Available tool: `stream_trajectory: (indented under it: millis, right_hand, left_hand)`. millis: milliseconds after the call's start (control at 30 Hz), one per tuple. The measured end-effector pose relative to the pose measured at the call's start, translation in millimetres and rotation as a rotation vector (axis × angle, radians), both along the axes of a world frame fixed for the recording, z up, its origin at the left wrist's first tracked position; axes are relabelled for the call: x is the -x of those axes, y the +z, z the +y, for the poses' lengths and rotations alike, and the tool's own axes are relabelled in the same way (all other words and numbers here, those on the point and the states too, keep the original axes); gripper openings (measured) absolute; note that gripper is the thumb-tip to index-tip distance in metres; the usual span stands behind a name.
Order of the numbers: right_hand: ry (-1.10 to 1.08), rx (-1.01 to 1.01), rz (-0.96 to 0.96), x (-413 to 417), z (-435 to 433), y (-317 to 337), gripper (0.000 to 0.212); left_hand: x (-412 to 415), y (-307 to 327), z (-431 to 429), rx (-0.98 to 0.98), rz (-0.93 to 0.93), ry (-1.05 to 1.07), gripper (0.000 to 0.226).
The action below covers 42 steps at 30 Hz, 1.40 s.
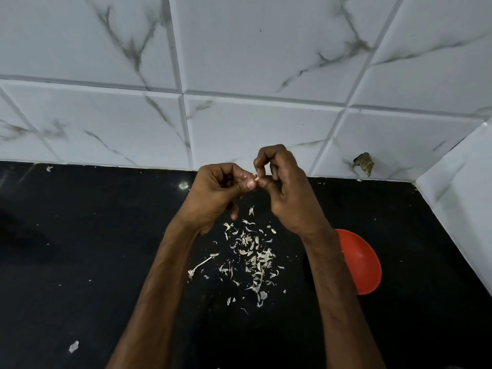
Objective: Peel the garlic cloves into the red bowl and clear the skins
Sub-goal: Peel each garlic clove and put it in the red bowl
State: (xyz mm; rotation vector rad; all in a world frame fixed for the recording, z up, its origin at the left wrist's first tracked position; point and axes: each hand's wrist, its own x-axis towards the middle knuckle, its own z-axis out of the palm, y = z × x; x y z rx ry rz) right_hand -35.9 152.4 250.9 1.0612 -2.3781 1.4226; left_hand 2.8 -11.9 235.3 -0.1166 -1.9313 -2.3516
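Note:
Both hands are raised above the black counter (80, 235), fingertips meeting. My left hand (218, 190) pinches a small garlic clove (256, 178) between thumb and fingers; only a pale tip of it shows. My right hand (285, 187) pinches the same clove from the right, thumb and forefinger at its skin. Below the hands lies a scatter of pale garlic skins (253, 257), with a thin dry stem (199, 267) at its left. The red bowl (362, 262) sits to the right, partly hidden behind my right forearm; its contents are not visible.
White marble-look tiled wall (253, 115) runs along the back and turns the corner at the right. A broken patch in the tile (363, 163) shows near the corner. A stray skin flake (74, 346) lies at the front left of the counter.

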Motion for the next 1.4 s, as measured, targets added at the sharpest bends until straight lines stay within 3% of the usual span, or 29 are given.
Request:
stream_trajectory:
  millis: [167,333,633,833,1033,1233,1400]
  right_hand:
    - [-0.087,-0.039,0.088,-1.2,-6.5,-2.5,0.050]
    - [-0.185,-0.042,0.172,-3.1,-14.6,-6.0,0.049]
    - [-0.228,0.049,0.185,-5.3,-17.7,-7.7,0.052]
    - [-0.229,0.117,0.200,-3.0,-12.6,-1.5,0.017]
    - [-0.285,0.157,0.188,-5.3,-15.8,3.1,0.003]
    - [-0.234,0.198,0.173,-7.4,-14.1,10.5,0.009]
    - [-0.123,0.067,0.125,-5.1,-5.0,13.8,0.013]
  left_hand:
    - [1.8,1.5,5.6,-0.076,-0.010,0.021,0.015]
    - [4.5,-1.9,12.2,-0.178,-0.007,0.062,0.032]
    - [2.2,5.3,18.6,-0.347,-0.083,0.090,0.022]
    - [-1.9,12.2,16.4,-0.449,-0.114,0.098,0.025]
    - [-4.3,15.3,17.4,-0.410,-0.099,0.078,0.025]
    - [-7.3,13.8,16.2,-0.277,-0.066,0.087,0.012]
    - [-10.7,15.6,12.1,-0.145,-0.052,0.069,0.010]
